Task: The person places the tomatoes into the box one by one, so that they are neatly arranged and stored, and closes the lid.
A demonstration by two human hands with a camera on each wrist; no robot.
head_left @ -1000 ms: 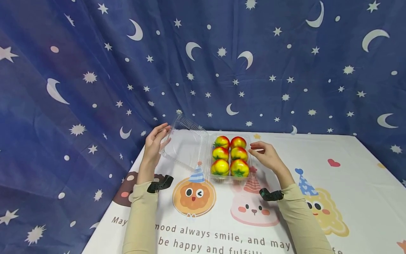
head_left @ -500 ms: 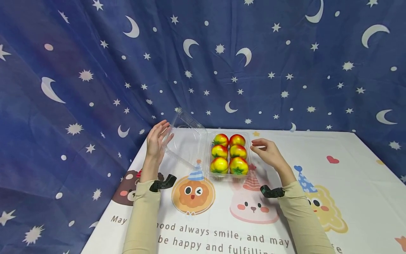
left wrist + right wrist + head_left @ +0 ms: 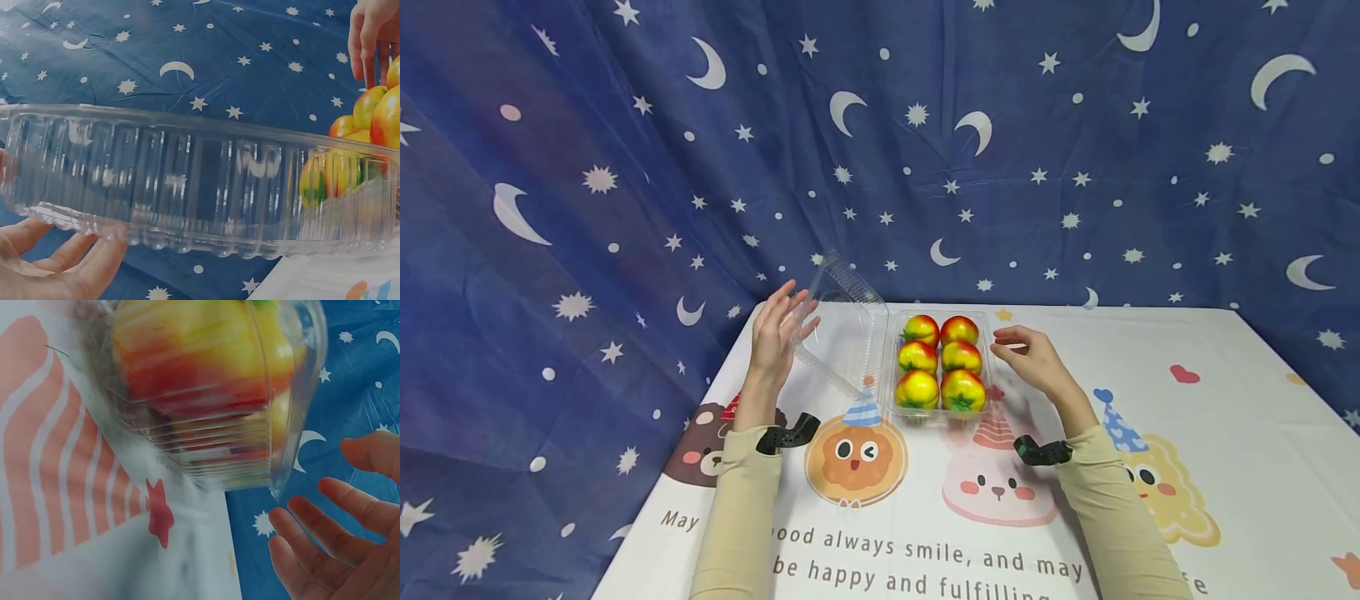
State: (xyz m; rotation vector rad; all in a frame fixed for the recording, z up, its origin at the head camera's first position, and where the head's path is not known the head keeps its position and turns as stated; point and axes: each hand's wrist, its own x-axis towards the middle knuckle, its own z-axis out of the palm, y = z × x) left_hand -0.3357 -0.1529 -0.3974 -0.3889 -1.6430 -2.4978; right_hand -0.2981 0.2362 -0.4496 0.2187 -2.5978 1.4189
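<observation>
A clear plastic clamshell box (image 3: pixel 938 414) stands on the table, holding several round red-and-yellow fruits (image 3: pixel 962 357) with green leaves. Its hinged clear lid (image 3: pixel 187 187) is raised at a slant on the left side. Against the lid's outer face rests my left hand (image 3: pixel 772 337), fingers loosely extended; in the left wrist view its fingertips (image 3: pixel 106 247) touch the ribbed wall from below. My right hand (image 3: pixel 1032 360) hovers just right of the box, fingers relaxed and slightly bent. In the right wrist view a gap separates these fingers (image 3: pixel 325 534) from the box wall, and they hold nothing.
A white tablecloth (image 3: pixel 1247 442) printed with cartoon faces and lettering covers the table. A blue curtain (image 3: pixel 1037 267) with moons and stars hangs right behind the table's back edge and along the left side. Each wrist wears a small black camera mount (image 3: pixel 788 434).
The lid has tipped up a little more toward the box, with my left hand moving slightly right along with it. My right hand has stayed almost still beside the box.
</observation>
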